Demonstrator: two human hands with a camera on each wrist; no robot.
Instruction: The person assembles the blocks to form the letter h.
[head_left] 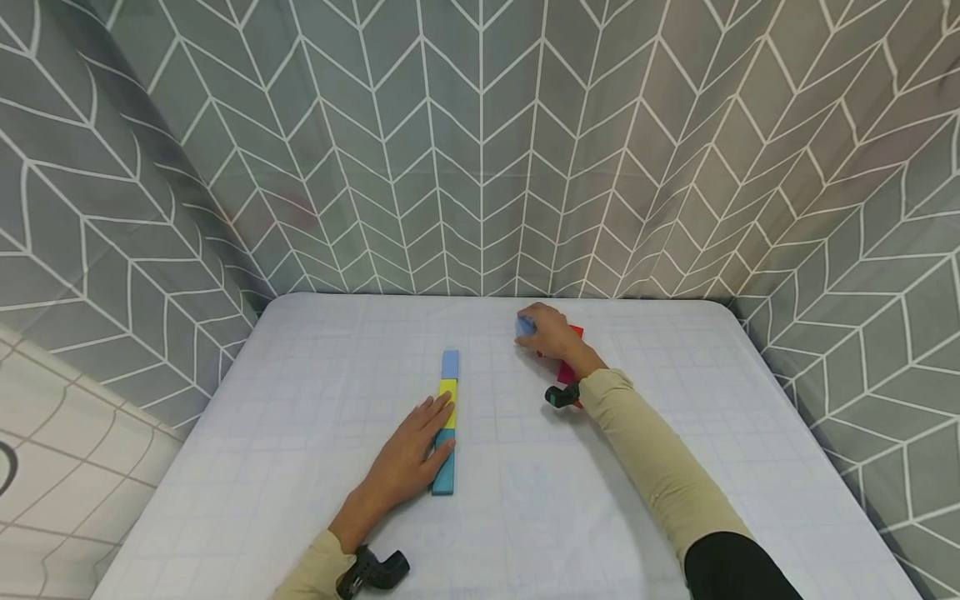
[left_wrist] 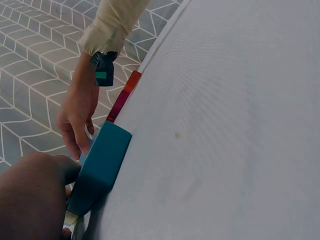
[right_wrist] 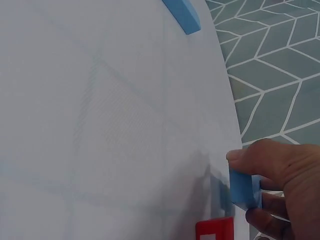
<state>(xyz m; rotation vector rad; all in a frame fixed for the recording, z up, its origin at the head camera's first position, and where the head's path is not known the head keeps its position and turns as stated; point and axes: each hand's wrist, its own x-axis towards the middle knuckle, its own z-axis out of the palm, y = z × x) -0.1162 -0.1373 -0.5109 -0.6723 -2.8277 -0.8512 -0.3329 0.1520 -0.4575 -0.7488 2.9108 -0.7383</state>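
Note:
A straight row of blocks lies on the white table: a light blue block [head_left: 450,365] at the far end, a yellow block [head_left: 447,388] in the middle and a teal block [head_left: 443,475] nearest. My left hand [head_left: 405,454] rests against the row from its left side, fingers extended over the yellow block and thumb on the teal one. Near the table's far edge, my right hand [head_left: 553,333] pinches another light blue block [right_wrist: 241,187] between thumb and fingers. It stands just over the table in the right wrist view.
Under the right wrist lies a second row, with a red block [head_left: 567,371] partly covered by the arm; the left wrist view shows an orange block [left_wrist: 132,80] at its end. A grey patterned curtain [head_left: 480,167] hangs behind the white table [head_left: 360,333].

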